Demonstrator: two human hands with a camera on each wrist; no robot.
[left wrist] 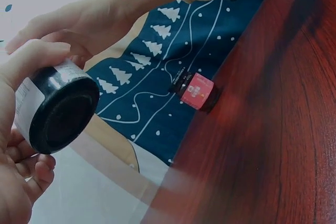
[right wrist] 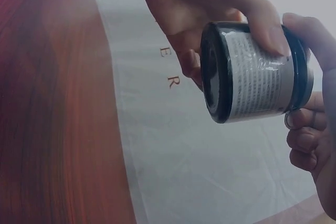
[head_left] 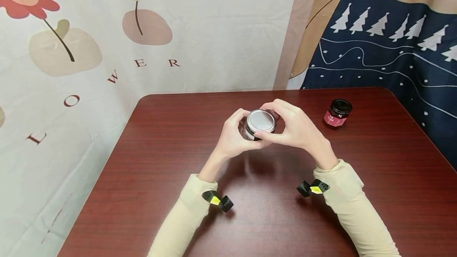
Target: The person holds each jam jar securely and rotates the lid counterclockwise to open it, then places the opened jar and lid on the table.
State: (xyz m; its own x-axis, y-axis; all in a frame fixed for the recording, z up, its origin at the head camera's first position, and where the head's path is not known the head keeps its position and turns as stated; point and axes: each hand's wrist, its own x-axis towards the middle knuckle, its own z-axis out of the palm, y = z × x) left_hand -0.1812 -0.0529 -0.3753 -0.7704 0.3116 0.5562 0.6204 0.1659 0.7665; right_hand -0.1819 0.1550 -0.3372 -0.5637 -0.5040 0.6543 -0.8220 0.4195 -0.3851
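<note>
A dark glass jar (right wrist: pixel 257 77) with a white printed label is held up off the table between both hands. My left hand (head_left: pixel 230 138) grips the jar's body, its thumb across the label in the right wrist view. Around the silver lid (head_left: pixel 261 121) at the top, my right hand (head_left: pixel 300 128) has its thumb and fingers curled. In the left wrist view the jar's dark base (left wrist: pixel 63 116) faces the camera. The lid sits on the jar, and the contents cannot be seen.
A second jar (head_left: pixel 337 113) with a black lid and pink label stands at the table's back right. The reddish-brown table (head_left: pixel 150 177) meets a white printed cloth (head_left: pixel 221 35) behind and a navy tree-patterned cloth (head_left: pixel 375 56) at right. Small black cameras (head_left: pixel 217 201) sit on both wrists.
</note>
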